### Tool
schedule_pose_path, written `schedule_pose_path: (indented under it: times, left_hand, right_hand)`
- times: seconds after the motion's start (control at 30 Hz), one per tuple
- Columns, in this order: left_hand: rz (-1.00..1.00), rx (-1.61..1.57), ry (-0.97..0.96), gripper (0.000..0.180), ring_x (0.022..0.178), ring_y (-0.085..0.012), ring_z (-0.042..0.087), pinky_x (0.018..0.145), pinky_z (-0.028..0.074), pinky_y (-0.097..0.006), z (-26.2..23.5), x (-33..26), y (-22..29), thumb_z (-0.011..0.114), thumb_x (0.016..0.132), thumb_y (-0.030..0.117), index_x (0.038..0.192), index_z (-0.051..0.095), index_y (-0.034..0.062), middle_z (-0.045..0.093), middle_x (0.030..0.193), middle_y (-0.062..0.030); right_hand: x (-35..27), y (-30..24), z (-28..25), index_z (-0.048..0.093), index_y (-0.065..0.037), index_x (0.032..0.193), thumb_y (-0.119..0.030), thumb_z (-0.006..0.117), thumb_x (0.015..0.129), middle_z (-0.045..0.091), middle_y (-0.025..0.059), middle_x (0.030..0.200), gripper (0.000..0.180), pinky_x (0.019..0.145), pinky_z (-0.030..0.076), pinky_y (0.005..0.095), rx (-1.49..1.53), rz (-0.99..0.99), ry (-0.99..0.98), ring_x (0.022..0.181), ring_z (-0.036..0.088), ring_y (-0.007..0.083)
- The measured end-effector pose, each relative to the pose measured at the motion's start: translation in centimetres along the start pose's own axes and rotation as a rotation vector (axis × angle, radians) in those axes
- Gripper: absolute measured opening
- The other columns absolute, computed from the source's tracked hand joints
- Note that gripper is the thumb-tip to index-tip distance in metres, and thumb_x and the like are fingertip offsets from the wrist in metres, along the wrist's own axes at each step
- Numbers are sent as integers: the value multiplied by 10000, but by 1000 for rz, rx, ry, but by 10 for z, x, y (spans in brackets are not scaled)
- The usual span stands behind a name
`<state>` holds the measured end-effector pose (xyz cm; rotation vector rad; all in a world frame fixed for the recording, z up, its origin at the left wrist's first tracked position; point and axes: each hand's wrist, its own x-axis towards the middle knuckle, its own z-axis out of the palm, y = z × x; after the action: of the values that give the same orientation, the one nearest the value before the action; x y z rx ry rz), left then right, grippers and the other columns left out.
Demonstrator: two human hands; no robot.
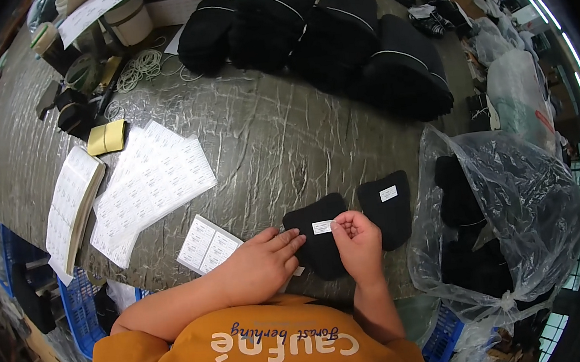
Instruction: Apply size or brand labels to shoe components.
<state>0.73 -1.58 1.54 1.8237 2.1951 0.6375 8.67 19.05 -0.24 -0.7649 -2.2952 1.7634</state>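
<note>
Two flat black fabric pieces lie at the hands: one (317,238) under the fingers, one (386,210) just right of them. Each carries one white label. One clear bag (520,220) sits farther right.

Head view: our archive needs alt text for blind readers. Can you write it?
A person's right hand presses a small white label onto a black fabric piece while the left hand steadies it. A second labelled black piece lies beside it, with label sheets to the left.
</note>
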Motion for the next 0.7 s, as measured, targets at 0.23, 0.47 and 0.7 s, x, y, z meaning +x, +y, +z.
schedule_pose_path:
  times: [0.23,0.47,0.7]
  left_hand:
    - [10,22,17,237,1265,-306,492,1042,366,-421,0,2,1,564,840,208,869,642,-14,539,1335,-202]
    - [12,9,13,242,1260,-304,497,1041,367,-424,2,2,-1,575,825,214,866,641,-15,542,1332,-202]
    - [10,-2,15,240,1264,-305,493,1036,366,-430,3,1,-1,576,811,207,866,641,-17,538,1338,-202]
  right_hand:
    - [-4,2,7,629,16,857,5,648,852,638,16,720,22,573,466,209,-13,-23,44,619,560,37]
    - [-2,0,11,643,19,867,-2,654,853,642,20,717,28,567,464,209,-60,-16,52,618,564,35]
    - [0,2,13,640,22,873,3,652,861,639,9,734,25,565,452,192,-79,6,50,625,552,24]
